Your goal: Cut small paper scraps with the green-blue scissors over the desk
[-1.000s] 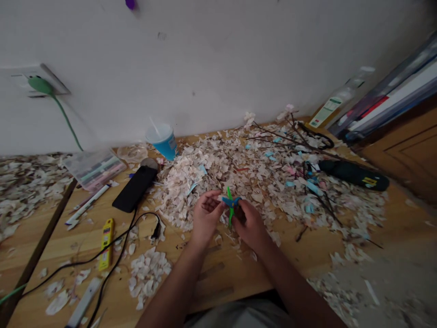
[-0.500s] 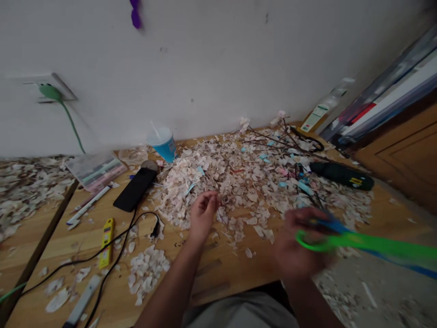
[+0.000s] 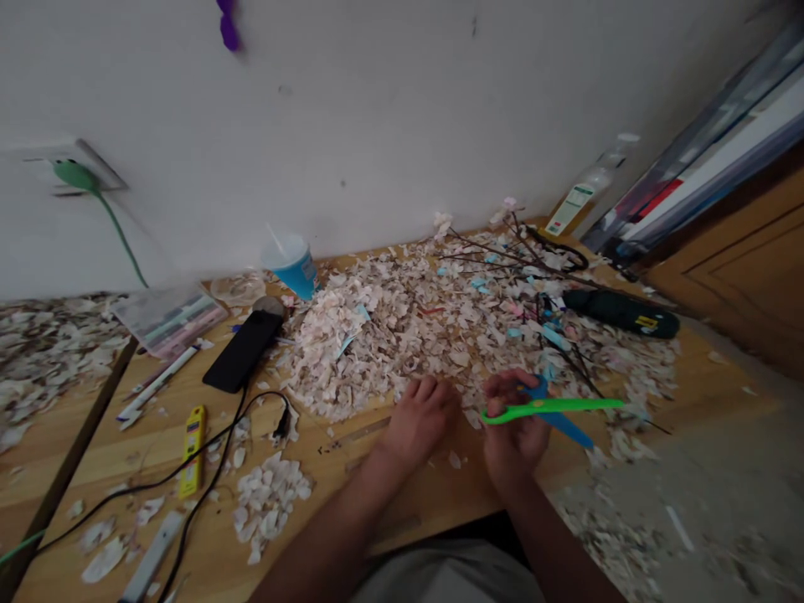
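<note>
Your right hand (image 3: 513, 427) grips the scissors (image 3: 553, 408), green and blue, with the blades open and pointing right, just above the counter (image 3: 402, 494). Your left hand (image 3: 420, 417) lies palm down with loose fingers, holding nothing, at the edge of the big pile of paper scraps (image 3: 402, 327)
</note>
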{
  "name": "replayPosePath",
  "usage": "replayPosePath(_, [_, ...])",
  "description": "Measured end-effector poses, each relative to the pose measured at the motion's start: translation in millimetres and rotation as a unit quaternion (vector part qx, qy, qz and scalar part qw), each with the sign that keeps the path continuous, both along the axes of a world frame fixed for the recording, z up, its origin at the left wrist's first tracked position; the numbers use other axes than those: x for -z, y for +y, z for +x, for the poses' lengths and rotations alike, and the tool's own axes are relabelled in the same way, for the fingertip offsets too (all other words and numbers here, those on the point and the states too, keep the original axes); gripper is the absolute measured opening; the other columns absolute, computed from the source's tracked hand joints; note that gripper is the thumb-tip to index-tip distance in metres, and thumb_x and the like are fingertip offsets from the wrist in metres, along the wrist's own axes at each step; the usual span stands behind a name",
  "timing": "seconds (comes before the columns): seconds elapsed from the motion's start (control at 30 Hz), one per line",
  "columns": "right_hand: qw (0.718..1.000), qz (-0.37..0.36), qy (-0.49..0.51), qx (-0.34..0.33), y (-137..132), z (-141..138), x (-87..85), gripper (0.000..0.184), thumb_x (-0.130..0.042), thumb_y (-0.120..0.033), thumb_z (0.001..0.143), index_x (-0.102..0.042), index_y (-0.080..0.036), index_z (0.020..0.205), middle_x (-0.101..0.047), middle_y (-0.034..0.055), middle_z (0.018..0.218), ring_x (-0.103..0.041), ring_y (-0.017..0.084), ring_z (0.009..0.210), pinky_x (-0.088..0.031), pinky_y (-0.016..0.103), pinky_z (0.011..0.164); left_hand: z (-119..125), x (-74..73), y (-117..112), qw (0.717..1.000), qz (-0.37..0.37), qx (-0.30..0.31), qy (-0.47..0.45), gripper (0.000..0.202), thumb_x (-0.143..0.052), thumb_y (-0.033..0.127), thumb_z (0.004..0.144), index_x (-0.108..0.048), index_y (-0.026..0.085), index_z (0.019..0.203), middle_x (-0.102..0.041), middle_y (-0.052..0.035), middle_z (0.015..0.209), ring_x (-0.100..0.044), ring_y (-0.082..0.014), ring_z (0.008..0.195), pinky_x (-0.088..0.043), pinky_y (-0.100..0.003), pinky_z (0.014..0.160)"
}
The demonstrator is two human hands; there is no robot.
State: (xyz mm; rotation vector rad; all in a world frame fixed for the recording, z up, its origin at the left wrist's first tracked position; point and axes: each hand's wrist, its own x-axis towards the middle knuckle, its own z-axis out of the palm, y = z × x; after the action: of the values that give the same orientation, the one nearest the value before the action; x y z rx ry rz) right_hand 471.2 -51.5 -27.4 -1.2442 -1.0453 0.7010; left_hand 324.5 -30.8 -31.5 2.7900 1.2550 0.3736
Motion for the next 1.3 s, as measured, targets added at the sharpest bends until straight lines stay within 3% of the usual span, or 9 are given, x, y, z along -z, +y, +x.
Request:
replayPosePath(0.17, [0.997, -0.004, 0.064, 0.034, 2.6, -13.4, 18.5, 0.039, -0.073, -0.039, 0.081, -0.055, -0.027, 0.114, -0.061, 0.0073, 0.106, -0.063, 0.022, 0.091, -0.056, 0.041, 0.081, 10.1, 6.9, 2.6, 1.000, 0.026, 0.000, -0.003, 0.018, -0.054, 0.027, 0.097, -0.068, 0.019, 0.103, -0.063, -0.0102, 0.117, -0.053, -0.0259, 0.107, -0.044, -0.040, 0.084])
replayPosePath(0.27, [0.998, -0.001, 0.052, 0.022, 1.8, -13.1, 24.9, 0.042, -0.075, -0.038, 0.080, -0.057, -0.026, 0.116, -0.063, 0.0072, 0.110, -0.065, 0.022, 0.096, -0.055, 0.043, 0.088, 6.1, 6.6, 3.4, 0.996, -0.010, -0.018, -0.085, 0.017, -0.055, 0.027, 0.097, -0.068, 0.019, 0.103, -0.066, -0.0096, 0.109, -0.056, -0.0235, 0.104, -0.046, -0.038, 0.085])
replayPosePath(0.43, [0.999, 0.002, -0.001, -0.052, 3.6, -10.0, 26.1, 0.039, -0.068, -0.028, 0.084, -0.060, -0.026, 0.121, -0.067, 0.0097, 0.120, -0.065, 0.025, 0.112, -0.055, 0.042, 0.094, -5.9, -12.2, 4.2, 0.913, -0.122, -0.082, -0.380, 0.015, -0.057, 0.022, 0.094, -0.069, 0.019, 0.102, -0.069, -0.0065, 0.097, -0.062, -0.0178, 0.096, -0.049, -0.031, 0.086])
replayPosePath(0.53, [0.997, 0.032, -0.030, -0.067, 2.9, -8.2, 25.9, 0.033, -0.063, -0.021, 0.084, -0.065, -0.026, 0.116, -0.069, 0.0075, 0.115, -0.068, 0.022, 0.103, -0.059, 0.036, 0.087, -9.7, -24.6, 3.5, 0.883, -0.196, -0.087, -0.418, 0.013, -0.059, 0.020, 0.091, -0.071, 0.019, 0.097, -0.068, -0.0036, 0.088, -0.062, -0.0144, 0.081, -0.049, -0.025, 0.074])
replayPosePath(0.8, [0.987, 0.032, -0.075, -0.136, -0.8, -11.3, 34.4, 0.030, -0.063, -0.020, 0.081, -0.067, -0.027, 0.110, -0.068, 0.0063, 0.111, -0.068, 0.021, 0.102, -0.061, 0.036, 0.086, -21.3, -25.5, -0.3, 0.929, -0.144, -0.154, -0.305, 0.012, -0.058, 0.018, 0.091, -0.070, 0.018, 0.094, -0.069, -0.0066, 0.091, -0.062, -0.0187, 0.089, -0.048, -0.029, 0.079])
replayPosePath(1.0, [0.987, 0.014, -0.053, -0.153, -3.7, -15.2, 43.4, 0.021, -0.065, -0.022, 0.083, -0.068, -0.027, 0.104, -0.067, 0.0042, 0.102, -0.071, 0.019, 0.092, -0.062, 0.034, 0.081, -50.4, -32.7, 3.8, 0.943, -0.119, -0.105, -0.292, 0.018, -0.055, 0.026, 0.095, -0.071, 0.020, 0.102, -0.071, -0.0073, 0.097, -0.065, -0.0192, 0.093, -0.050, -0.030, 0.083])
replayPosePath(1.1, [0.988, 0.002, -0.022, -0.151, -4.8, -16.6, 44.8, 0.021, -0.065, -0.024, 0.085, -0.067, -0.027, 0.105, -0.065, 0.0045, 0.107, -0.071, 0.020, 0.096, -0.063, 0.035, 0.081, -102.4, -49.0, 11.0, 0.929, -0.014, -0.247, -0.277, 0.023, -0.050, 0.029, 0.096, -0.070, 0.020, 0.105, -0.072, -0.0091, 0.099, -0.065, -0.0222, 0.096, -0.050, -0.035, 0.088])
replayPosePath(1.2, [0.990, 0.004, -0.019, -0.138, -3.4, -17.8, 41.4, 0.019, -0.067, -0.026, 0.085, -0.067, -0.028, 0.104, -0.065, 0.0042, 0.107, -0.071, 0.019, 0.094, -0.063, 0.035, 0.081, -164.2, -60.2, 20.7, 0.856, 0.088, -0.489, -0.143, 0.035, -0.044, 0.032, 0.096, -0.067, 0.016, 0.116, -0.069, -0.0154, 0.113, -0.060, -0.0326, 0.110, -0.043, -0.048, 0.098])
replayPosePath(1.3, [0.992, 0.000, -0.037, -0.124, -1.1, -17.8, 37.9, 0.019, -0.069, -0.028, 0.084, -0.067, -0.027, 0.103, -0.065, 0.0048, 0.104, -0.070, 0.020, 0.093, -0.062, 0.035, 0.080, -210.3, -56.2, 30.3, 0.797, 0.082, -0.598, -0.008, 0.060, -0.049, 0.043, 0.092, -0.049, 0.008, 0.141, -0.058, -0.0249, 0.132, -0.049, -0.0437, 0.125, -0.040, -0.057, 0.100])
